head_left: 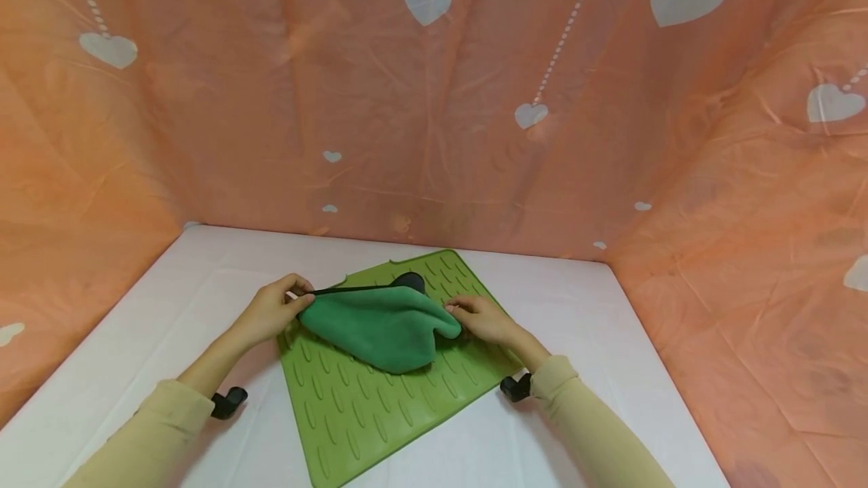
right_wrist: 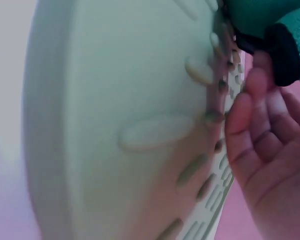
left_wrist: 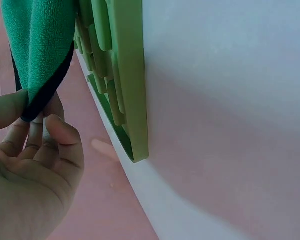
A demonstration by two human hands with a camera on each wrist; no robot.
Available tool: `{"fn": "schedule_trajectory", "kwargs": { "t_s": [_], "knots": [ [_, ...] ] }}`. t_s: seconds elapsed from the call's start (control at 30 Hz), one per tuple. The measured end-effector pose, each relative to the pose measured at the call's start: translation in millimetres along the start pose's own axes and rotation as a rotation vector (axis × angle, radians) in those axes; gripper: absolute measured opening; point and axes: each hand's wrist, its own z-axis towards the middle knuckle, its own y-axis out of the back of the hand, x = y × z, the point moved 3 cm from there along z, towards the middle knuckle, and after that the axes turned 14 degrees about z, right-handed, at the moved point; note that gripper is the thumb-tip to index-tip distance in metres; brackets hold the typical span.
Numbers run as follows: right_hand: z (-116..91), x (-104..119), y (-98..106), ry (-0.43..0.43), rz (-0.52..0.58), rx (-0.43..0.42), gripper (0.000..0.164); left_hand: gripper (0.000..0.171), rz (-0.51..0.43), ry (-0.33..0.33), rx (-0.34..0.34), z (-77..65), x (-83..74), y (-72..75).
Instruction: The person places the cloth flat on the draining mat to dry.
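A green towelling cloth (head_left: 380,326) with black edging is held up over a green ridged mat (head_left: 359,416). My left hand (head_left: 267,312) pinches its left corner between thumb and fingers. The left wrist view shows the black-edged tip of the cloth (left_wrist: 45,50) in that hand (left_wrist: 37,185), beyond the mat's rim. On the other side, my right hand (head_left: 486,321) pinches the cloth's right end, where the fabric folds over and sags. In the right wrist view, the fingers of this hand (right_wrist: 270,150) lie at the black edging; the thumb is mostly hidden.
A dark rounded thing (head_left: 410,280) shows behind the cloth's top edge, its kind unclear. The mat lies at an angle on a white-covered table (head_left: 237,262). Orange sheets with white hearts (head_left: 380,96) enclose the back and sides. Black wrist mounts (head_left: 229,403) sit below both forearms.
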Motion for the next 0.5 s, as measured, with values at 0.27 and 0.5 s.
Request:
{"fn": "schedule_trajectory", "kwargs": {
  "t_s": [0.27,0.5],
  "knots": [
    [-1,9,6,0.069,0.103,-0.193,0.024,0.019,-0.026,0.02,-0.063,1.1,-0.4,1.7],
    [13,16,23,0.118,0.191,-0.372,0.024,0.018,-0.053,0.028,-0.133,10.6,-3.0,3.6]
  ]
}}
